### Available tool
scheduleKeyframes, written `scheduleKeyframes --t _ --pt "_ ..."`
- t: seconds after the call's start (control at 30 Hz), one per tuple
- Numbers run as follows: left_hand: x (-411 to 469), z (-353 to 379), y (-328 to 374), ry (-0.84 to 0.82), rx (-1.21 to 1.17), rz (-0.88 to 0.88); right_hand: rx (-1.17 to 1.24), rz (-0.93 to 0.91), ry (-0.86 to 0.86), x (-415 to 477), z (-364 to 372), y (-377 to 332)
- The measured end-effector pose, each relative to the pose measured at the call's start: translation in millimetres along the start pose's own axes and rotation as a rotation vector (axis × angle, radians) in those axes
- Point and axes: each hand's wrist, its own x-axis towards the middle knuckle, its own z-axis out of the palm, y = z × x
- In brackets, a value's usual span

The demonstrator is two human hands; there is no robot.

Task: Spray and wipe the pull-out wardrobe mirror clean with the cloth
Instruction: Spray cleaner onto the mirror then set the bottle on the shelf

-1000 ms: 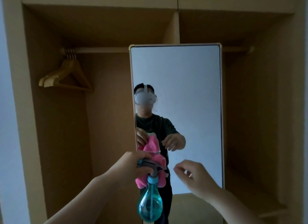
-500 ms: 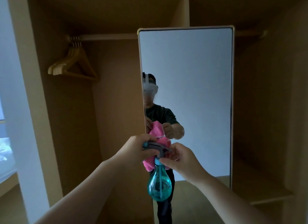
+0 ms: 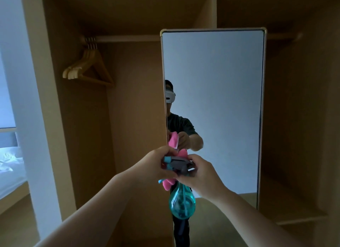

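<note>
Head view: wardrobe [image 3: 128, 99] open, mirror [image 3: 220, 99] pulled out and showing no mist or streaks, spray bottle [image 3: 182, 204] hanging just before its lower left edge with pink cloth [image 3: 168, 184] bunched behind the sprayer, left hand [image 3: 154, 166] gripping both, right hand [image 3: 202, 175] pinching the sprayer; spraying and wiping apparently both left.

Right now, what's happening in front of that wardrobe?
A person stands facing the pull-out mirror with both hands raised in front of it. The left hand grips the grey head of a teal spray bottle together with a bunched pink cloth. The right hand holds the same spray head from the other side. The cloth appears clear of the glass, so wiping has not started. Wooden hangers hang off to the left.
</note>
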Motion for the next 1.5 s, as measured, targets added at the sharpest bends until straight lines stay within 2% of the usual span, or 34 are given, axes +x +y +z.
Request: scheduleKeyframes --t 0.17,0.37,0.5,0.73,0.83,0.93,1.1,1.23,1.5 --pt "-7 -1 2 -0.025 0.015 -0.011 0.029 0.006 0.083 -1 -3 -4" --pt "-8 -3 -2 0.053 0.031 -0.030 -0.006 -0.081 0.157 -1 -9 -19" --pt "-12 -7 -4 0.061 0.148 -0.026 -0.004 -0.117 0.284 2 -18 -29" --pt "-13 -8 4 0.162 0.114 -0.034 -0.086 -0.130 0.281 -1 -21 -31" --pt "-14 -7 7 0.221 0.145 -0.004 0.027 -0.126 0.271 -3 -21 -37" --pt "-13 -6 9 0.263 0.143 0.041 0.315 -0.036 0.242 -2 -20 -43" --pt "-9 -3 16 0.271 0.183 0.095 0.555 0.102 0.025 4 -17 -51" --pt "-6 -9 24 0.275 0.213 0.110 0.600 0.159 -0.091 11 -18 -55" --pt "1 -37 27 0.319 0.237 -0.016 0.629 0.142 0.069 31 -34 -76"
